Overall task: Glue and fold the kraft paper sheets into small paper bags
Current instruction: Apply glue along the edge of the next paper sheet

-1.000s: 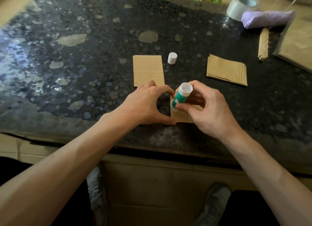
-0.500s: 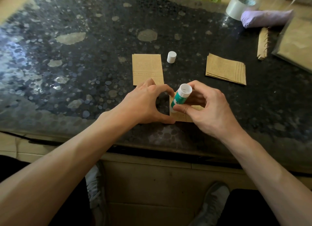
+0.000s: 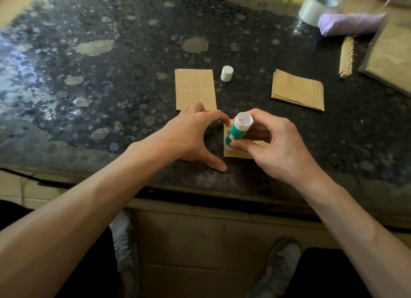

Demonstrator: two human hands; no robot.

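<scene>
Kraft paper sheet (image 3: 236, 154) is lying near the desk's (image 3: 111, 111) front edge, partly under the hands. Right hand (image 3: 273, 146) is pinching the green glue stick (image 3: 236, 132), which is tilting with its lower end on the sheet. Left hand (image 3: 191, 137) is lying spread, its index fingertip touching the sheet's far corner and its thumb resting on the desk. White cap (image 3: 227, 73) is standing beside a folded bag (image 3: 195, 88).

Hands covering the work; far corner smearing.
The right hand (image 3: 273, 146) and glue stick (image 3: 236, 132) are hiding most of the sheet (image 3: 233, 154). Print on the bag (image 3: 195, 88) is showing too small to read. The tape (image 3: 315, 7) is blurring, and the pack (image 3: 391, 62) is running off the right edge.
</scene>
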